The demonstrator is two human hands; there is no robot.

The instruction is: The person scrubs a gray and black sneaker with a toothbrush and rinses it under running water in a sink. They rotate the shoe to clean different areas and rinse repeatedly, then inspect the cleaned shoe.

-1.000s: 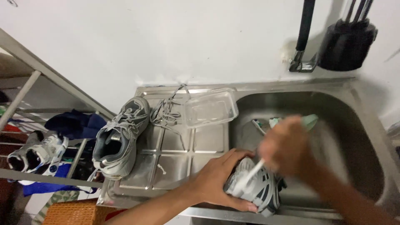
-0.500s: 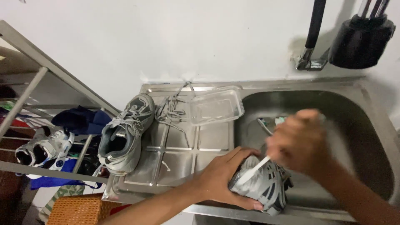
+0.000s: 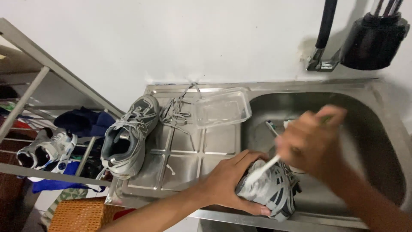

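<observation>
My left hand (image 3: 231,180) grips a grey sneaker (image 3: 272,191) at the front edge of the steel sink (image 3: 377,141). My right hand (image 3: 311,141) holds a white brush (image 3: 262,169), whose head rests on the sneaker's upper. The hand is blurred. A second grey sneaker (image 3: 126,135) stands on the draining board (image 3: 189,159), with loose grey laces (image 3: 176,109) lying beside it.
A clear plastic container (image 3: 223,107) sits on the draining board by the basin. A black tap (image 3: 324,34) and a black holder (image 3: 371,36) hang on the wall. A metal rack (image 3: 38,77) with another shoe (image 3: 45,150) stands left; a woven basket (image 3: 75,215) lies below.
My right hand has moved back and forth with the brush over the sneaker. My left hand keeps its hold. The camera view has shifted slightly.
</observation>
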